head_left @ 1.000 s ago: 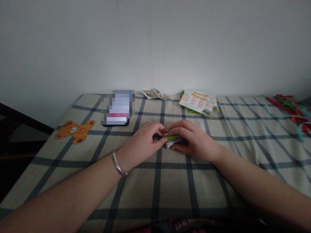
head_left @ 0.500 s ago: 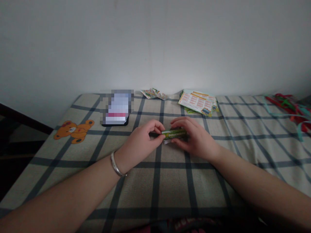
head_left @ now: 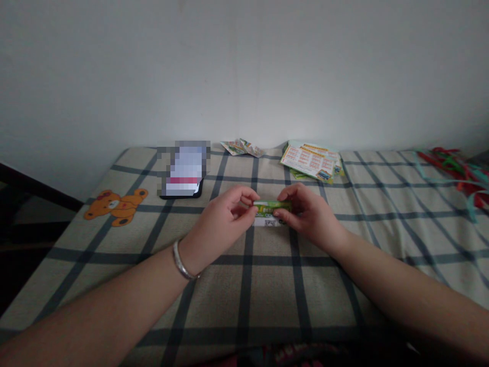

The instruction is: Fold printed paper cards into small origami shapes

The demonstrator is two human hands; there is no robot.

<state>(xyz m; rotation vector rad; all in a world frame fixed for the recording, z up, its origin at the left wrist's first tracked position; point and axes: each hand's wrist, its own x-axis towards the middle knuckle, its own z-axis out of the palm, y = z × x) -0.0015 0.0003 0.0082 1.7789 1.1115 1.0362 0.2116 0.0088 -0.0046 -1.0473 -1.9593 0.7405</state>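
Note:
A green and white printed paper (head_left: pixel 267 213), folded into a narrow strip, lies between my hands over the checked cloth (head_left: pixel 229 295). My left hand (head_left: pixel 229 211) pinches its left end between thumb and fingers; a silver bangle is on that wrist. My right hand (head_left: pixel 309 211) grips the right end, its thumb lying across the front of the strip. Below the green part a white printed flap shows. The fingers hide both ends of the paper.
A phone (head_left: pixel 185 171) with a blurred screen stands at the back left. Beside it lies a bear-shaped cutout (head_left: pixel 116 206). Small folded papers (head_left: pixel 241 147) and a stack of leaflets (head_left: pixel 311 162) lie near the wall. Red and green ribbons (head_left: pixel 458 171) are at the right.
The paper has turned in my fingers, so a white flap now shows below the green strip. My right hand has shifted slightly to the right.

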